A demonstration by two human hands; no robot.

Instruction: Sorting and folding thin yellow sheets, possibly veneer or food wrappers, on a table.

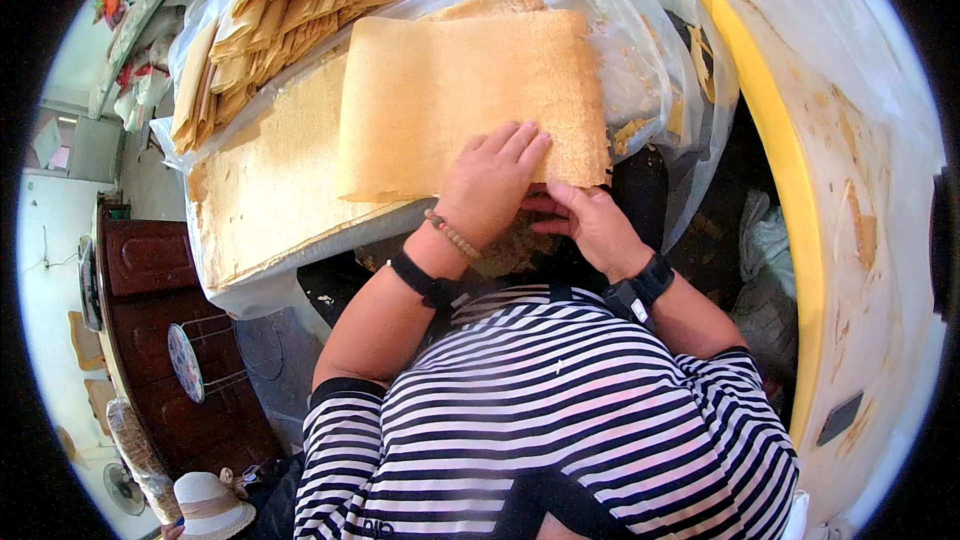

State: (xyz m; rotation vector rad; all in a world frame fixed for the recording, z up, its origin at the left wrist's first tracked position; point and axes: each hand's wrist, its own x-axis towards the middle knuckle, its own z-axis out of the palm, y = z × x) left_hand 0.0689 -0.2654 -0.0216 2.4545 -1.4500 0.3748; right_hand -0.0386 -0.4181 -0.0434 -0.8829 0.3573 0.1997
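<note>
A thin tan sheet [440,80] with ragged edges lies across a flat stack of similar tan sheets [270,170]; what it is made of I cannot tell. My left hand [492,180] rests on its near part, palm down with fingers stretched out. At its near right corner, my right hand [595,220] has the thumb over the edge and the fingers below, pinching the sheet. The left wrist wears a bead bracelet and a black band; a black band with a small device is on the right wrist.
Folded tan sheets [300,0] are piled behind the stack. Clear plastic film [640,50] drapes around it, holding flakes. At the right runs a yellow-edged pale surface [765,120]. A round-topped stool [185,362] and a dark wooden cabinet [150,310] stand left, beside a pale hat [212,507].
</note>
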